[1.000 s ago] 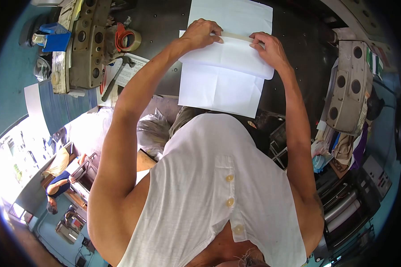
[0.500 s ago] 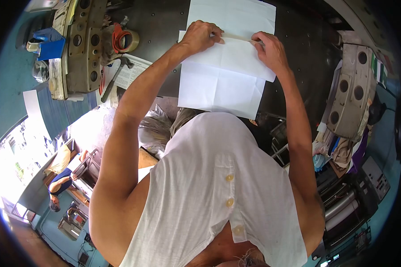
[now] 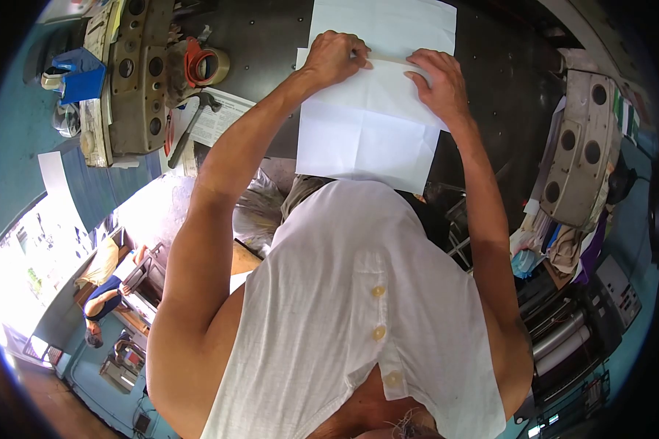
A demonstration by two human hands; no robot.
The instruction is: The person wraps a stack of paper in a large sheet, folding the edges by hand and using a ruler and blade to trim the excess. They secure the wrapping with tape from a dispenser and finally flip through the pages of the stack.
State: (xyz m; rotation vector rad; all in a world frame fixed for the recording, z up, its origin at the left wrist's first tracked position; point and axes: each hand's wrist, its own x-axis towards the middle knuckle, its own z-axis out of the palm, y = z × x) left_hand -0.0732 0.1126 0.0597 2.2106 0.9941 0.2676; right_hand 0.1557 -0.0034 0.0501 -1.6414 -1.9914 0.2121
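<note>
White paper [image 3: 366,146] with crossing creases lies on the dark tabletop, its near part hanging close to my shirt. A raised fold or edge runs across it between my hands. My left hand [image 3: 337,58] is closed, with curled fingers and thumb pinching the paper at the left end of this fold. At the right end, my right hand [image 3: 441,80] rests on the paper, its fingers bent over the fold and its thumb apart from them. The undersides of the fingers on both hands are hidden.
On the left lie a hammer [image 3: 190,132], a printed sheet [image 3: 223,117] and tape rolls [image 3: 211,67]. Metal blocks with round holes [image 3: 128,73] stand left, and a similar one [image 3: 578,150] right. Another person [image 3: 106,296] is in the background at left.
My right thumb has moved away from the fingers, opening a gap over the paper. My left hand keeps its pinch. The view has shifted slightly.
</note>
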